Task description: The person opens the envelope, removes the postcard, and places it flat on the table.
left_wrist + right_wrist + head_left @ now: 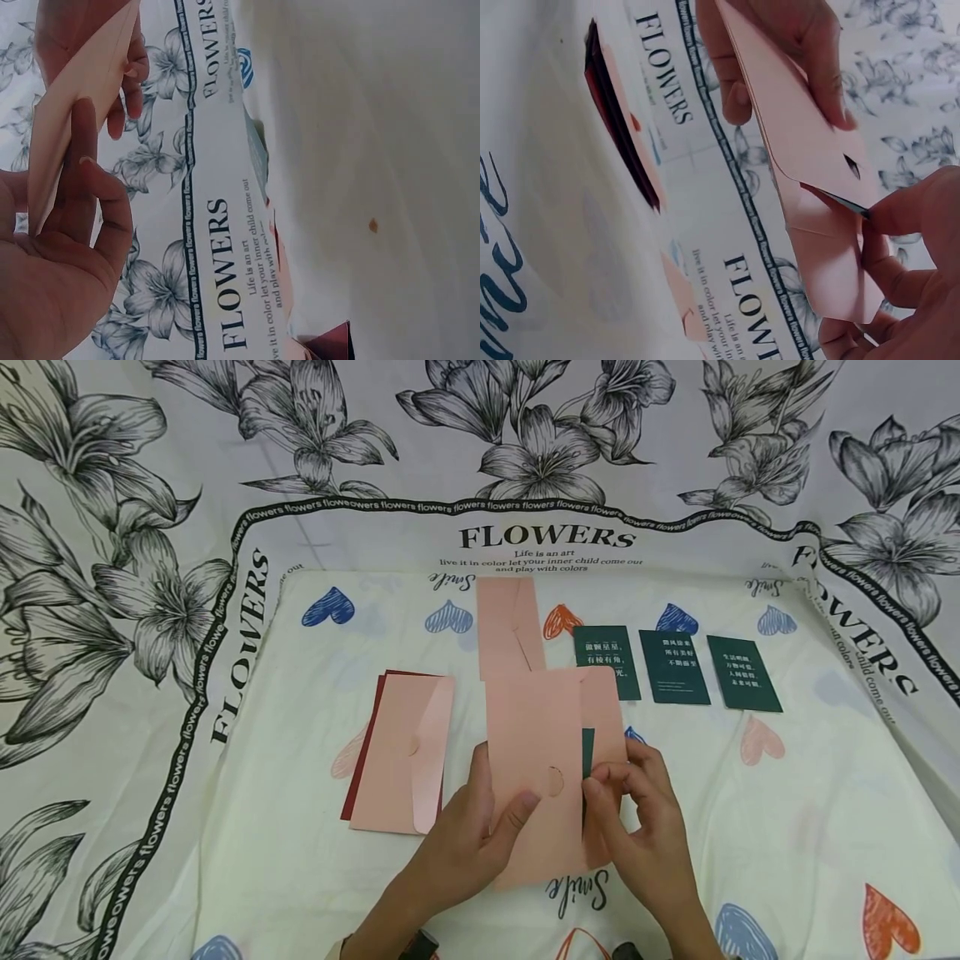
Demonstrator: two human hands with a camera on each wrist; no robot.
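A pink envelope is held up over the cloth, its flap folded out toward the right. My left hand grips the envelope's left side, thumb on the front and fingers behind. At the envelope's open side, my right hand pinches the edge of a dark green card between thumb and index finger. Most of that card is hidden inside the envelope. The other right fingers curl behind the flap. A small curved slit shows on the envelope's front.
Left of the hands lies a stack of pink envelopes over dark red ones. Another pink envelope lies beyond the held one. Three dark green printed cards lie in a row at the right on the heart-patterned cloth.
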